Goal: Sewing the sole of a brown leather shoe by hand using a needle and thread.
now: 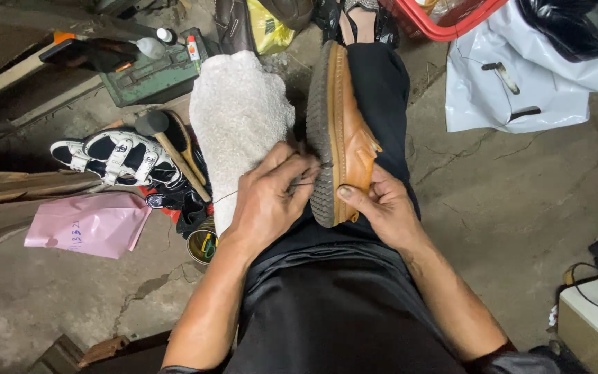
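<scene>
While my right hand (382, 208) grips the tan leather shoe (347, 138) on my lap, my left fingers (297, 181) pinch thread at its grey rubber sole (321, 138), mid-stitch; pulling it taut seems next.

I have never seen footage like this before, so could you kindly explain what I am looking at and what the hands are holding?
There is no machine here. The one picture comes from a camera worn on a person's head, looking down at their lap. The right hand steadies a tan leather shoe, turned on its side on the thigh, grey sole facing left. The left hand pinches something thin at the sole's edge, too small to identify. A white fluffy cloth covers the other knee. On the concrete floor lie a hammer, black-and-white sandals and a pink bag.
</scene>
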